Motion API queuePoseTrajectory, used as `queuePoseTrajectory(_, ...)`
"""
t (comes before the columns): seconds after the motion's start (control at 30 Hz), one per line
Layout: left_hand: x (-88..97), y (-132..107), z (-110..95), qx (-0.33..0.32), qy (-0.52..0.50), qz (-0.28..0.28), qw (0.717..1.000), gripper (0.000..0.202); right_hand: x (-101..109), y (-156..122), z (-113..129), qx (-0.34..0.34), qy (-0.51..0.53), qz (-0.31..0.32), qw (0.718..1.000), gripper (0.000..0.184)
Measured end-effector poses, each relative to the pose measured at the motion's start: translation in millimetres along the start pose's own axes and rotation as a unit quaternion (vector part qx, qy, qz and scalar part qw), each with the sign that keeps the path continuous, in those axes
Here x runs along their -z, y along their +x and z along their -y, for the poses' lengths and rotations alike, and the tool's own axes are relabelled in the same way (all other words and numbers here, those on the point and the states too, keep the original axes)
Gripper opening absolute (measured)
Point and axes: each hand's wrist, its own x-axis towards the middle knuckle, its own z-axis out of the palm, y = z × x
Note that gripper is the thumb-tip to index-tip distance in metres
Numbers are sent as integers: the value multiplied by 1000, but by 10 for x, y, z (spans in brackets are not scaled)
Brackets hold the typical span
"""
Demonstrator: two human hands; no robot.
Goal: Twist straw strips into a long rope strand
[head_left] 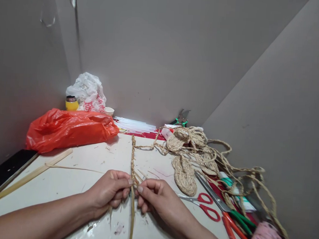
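A narrow straw braid [132, 157] runs away from me along the middle of the white table, its near end between my hands. My left hand [114, 189] pinches the braid's near end from the left, fingers closed. From the right, my right hand [152, 193] is closed in a pinch on the same end, thumb against forefinger. A loose flat straw strand [131, 218] hangs from between the hands towards me. Thin ends stick out beside the fingers. Farther right lies a coiled oval of braided straw [185, 177], touched by neither hand.
Red-handled scissors [209, 207] and larger orange-handled shears [234, 228] lie at right, near tangled braided cord [200, 151]. At left are a red plastic bag [72, 130], long straw strips [31, 176] and a dark flat object [5, 171]. Glue sticks [134, 125] and pruners [182, 118] sit at the back.
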Motion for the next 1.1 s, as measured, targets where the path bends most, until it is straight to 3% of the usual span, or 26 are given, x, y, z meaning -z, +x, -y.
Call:
queuePoseTrajectory(0.13,8,7,28,8,23,-23,999,18,81,-64,57,-10,-69,-1,998,36)
queuePoseTrajectory(0.2,6,7,30,8,26,-31,999,17,195,-100,123,11,-148,-33,988,35)
queuePoseTrajectory(0.33,3,9,13,14,24,-39,999,17,463,-124,231,107,-341,-177,917,29)
queuePoseTrajectory(0.4,5,12,9,17,23,-41,999,17,515,-99,245,117,-405,-210,882,24)
queuePoseTrajectory(0.6,15,25,31,13,20,-39,999,17,301,42,219,86,-576,-147,799,16)
queuePoseTrajectory(0.73,22,23,43,14,22,-35,999,18,207,118,206,58,-608,-139,780,11)
queuePoseTrajectory(0.83,19,15,39,15,11,-35,999,20,235,148,205,50,-609,-132,781,14)
queuePoseTrajectory(0.93,9,11,25,18,1,-40,999,19,311,139,220,71,-566,-142,809,14)
queuePoseTrajectory(1.03,6,11,12,20,-5,-38,999,18,369,78,253,91,-425,-139,890,10)
queuePoseTrajectory(1.1,9,13,10,18,-8,-30,999,18,356,15,275,59,-266,-107,956,7)
